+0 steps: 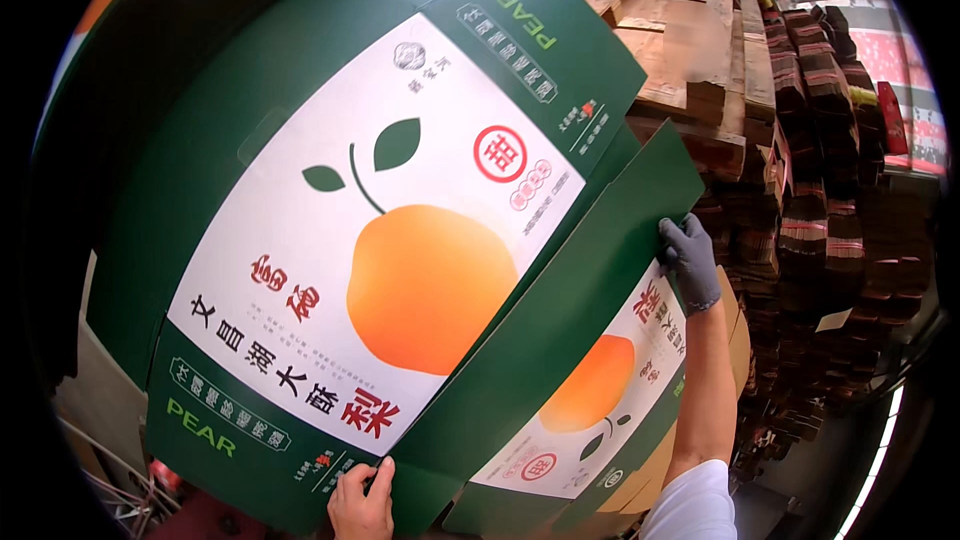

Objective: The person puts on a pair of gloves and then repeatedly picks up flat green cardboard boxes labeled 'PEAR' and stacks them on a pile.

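A large flat green cardboard carton [300, 140] fills most of the view, tilted up in front of me. Its white panel shows an orange round fruit [430, 285] with two green leaves. My left hand [362, 502], bare, grips the carton's lower edge at the bottom of the frame. My right hand [690, 262], in a grey glove, holds the outer edge of a green flap [560, 320] that folds out to the right. Under that flap lies a second printed panel [590, 400] with the same fruit upside down; I cannot tell whether it belongs to the same carton.
Wooden pallets [690, 50] are stacked at the upper right. Next to them stand tall piles of bundled flat brown cardboard [830, 200]. Plain brown cardboard [740, 330] shows beneath the printed panels. A strip of light [880, 450] runs along the lower right.
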Motion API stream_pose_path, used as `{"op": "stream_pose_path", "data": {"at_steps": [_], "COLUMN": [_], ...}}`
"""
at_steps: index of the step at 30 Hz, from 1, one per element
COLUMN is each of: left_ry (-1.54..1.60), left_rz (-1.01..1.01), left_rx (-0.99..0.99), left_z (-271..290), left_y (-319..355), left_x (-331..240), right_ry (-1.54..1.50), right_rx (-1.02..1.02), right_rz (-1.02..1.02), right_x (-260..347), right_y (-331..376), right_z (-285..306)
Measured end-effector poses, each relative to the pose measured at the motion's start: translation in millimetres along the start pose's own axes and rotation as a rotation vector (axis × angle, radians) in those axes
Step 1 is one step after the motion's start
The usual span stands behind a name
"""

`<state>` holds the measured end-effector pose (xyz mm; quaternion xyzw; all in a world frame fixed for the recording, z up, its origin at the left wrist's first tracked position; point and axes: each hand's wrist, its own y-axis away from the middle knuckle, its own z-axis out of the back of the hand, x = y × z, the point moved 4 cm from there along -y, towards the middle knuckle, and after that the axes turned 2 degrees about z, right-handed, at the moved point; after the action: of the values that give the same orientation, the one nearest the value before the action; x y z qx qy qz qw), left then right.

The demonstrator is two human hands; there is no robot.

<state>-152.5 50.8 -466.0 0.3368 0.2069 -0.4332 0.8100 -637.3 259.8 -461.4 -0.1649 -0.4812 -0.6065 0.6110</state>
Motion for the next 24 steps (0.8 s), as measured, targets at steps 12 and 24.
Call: {"op": "stream_pose_path", "data": {"at_steps": [12,24], "left_ry": [0.016,0.02], "left_rz": [-0.007,-0.021], "left_rx": [0.027,0.034], "left_z": [-1,1], "left_y": [-1,-1], "left_x": [-6,-7], "right_ry": [0.121,0.138], "right_rx": [-0.049,-0.036], "right_rz": [-0.073,-0.082], "right_x": [-6,-12], "right_y": [-10,-16], "right_z": [2,-2]}}
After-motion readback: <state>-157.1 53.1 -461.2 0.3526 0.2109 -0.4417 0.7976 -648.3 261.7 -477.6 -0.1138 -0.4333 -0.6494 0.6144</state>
